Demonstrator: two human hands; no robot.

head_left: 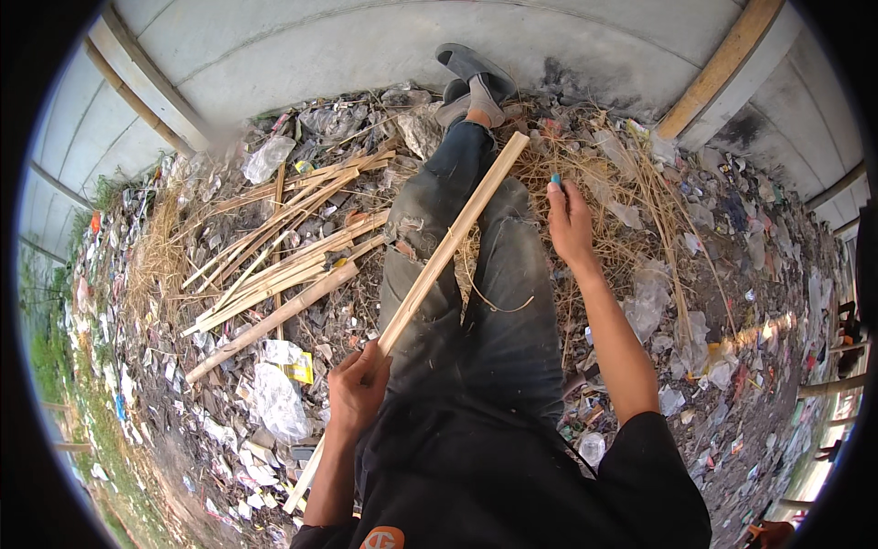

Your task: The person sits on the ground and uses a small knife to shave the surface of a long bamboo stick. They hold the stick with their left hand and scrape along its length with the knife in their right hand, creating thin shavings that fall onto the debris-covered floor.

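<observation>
My left hand is closed around a long, pale split bamboo strip. The strip slants across my legs, its upper end by my shins and its lower end passing down behind my left forearm. Raised to the right of the strip and apart from it, my right hand has its fingers curled. A small blue bit shows at its fingertips; I cannot tell whether it is a held thing or a wrap on a finger. Dry brown fibres hang between my knees.
Several split bamboo strips and a rounder bamboo pole lie to my left. Thin dry shavings heap up at the right. Plastic litter covers the ground. A grey panel wall with posts stands beyond my feet.
</observation>
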